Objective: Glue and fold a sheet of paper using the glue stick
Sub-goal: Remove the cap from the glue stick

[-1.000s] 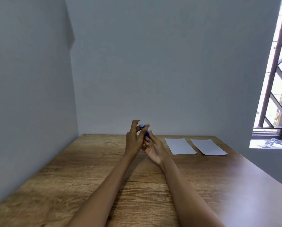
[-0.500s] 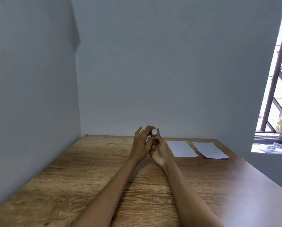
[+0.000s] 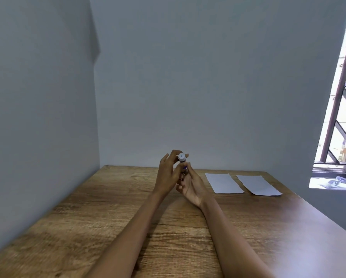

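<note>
Holding a glue stick upright above the far middle of the wooden table, both hands meet around it — the right hand grasps its blue lower body from below, palm up, while the left hand pinches near its white round top. No writing on the tube is legible. Two white rectangular paper sheets lie flat side by side to the right, well apart from the hands, on the grained, brown tabletop.

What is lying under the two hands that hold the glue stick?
Under the left hand and right hand, only bare wooden table shows. The glue stick is held above it. Both paper sheets lie farther right.
</note>
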{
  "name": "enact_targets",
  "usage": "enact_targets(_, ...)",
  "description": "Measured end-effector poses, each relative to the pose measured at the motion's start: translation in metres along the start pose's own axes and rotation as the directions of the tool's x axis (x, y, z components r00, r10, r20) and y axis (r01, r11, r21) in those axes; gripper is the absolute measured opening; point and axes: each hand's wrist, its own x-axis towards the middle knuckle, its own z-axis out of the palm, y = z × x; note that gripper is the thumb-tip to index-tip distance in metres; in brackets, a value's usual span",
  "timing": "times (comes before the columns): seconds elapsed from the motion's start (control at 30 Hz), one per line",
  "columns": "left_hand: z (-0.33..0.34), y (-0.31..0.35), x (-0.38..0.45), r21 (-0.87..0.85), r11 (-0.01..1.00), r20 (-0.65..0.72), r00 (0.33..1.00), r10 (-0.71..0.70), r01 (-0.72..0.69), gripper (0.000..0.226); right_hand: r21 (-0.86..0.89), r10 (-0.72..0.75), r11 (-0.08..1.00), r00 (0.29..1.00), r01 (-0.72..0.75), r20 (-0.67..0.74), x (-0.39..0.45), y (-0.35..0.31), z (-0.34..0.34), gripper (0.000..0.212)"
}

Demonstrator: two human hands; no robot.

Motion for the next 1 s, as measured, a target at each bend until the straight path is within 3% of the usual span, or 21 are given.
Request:
enact_targets(0.2,-0.001,-0.002,0.000,-0.024,1.000,-0.012,1.000,-0.015,0.014,0.009,0.073,-0.036,0.997,0.999,0.034,0.031,-0.002,-0.006,-0.002,0.023)
enact_targets(0.37,0.006,-0.001,-0.002,-0.022,1.000,0.029,0.999,0.015,-0.015,0.008,-0.140,-0.006,0.990,0.995,-0.008,-0.098,-0.001,-0.003,-0.003,0.048)
enact_targets(0.57,-0.002,-0.004,0.001,-0.133,0.988,-0.080,0.993,-0.087,0.076,0.010,0.084,0.012,0.996,0.998,-0.017,0.068,0.002,-0.003,-0.005,0.029)
enact_targets(0.77,0.003,-0.005,-0.001,-0.161,0.975,-0.053,0.985,-0.166,0.156,0.014,-0.120,0.086,0.989,0.996,-0.085,0.003,0.002,0.000,-0.006,0.044)
enact_targets(1.0,-0.008,-0.007,0.002,-0.199,0.967,-0.081,0.981,-0.176,0.157,0.013,0.001,0.075,0.997,0.993,-0.075,0.096,0.003,0.003,-0.003,0.035)
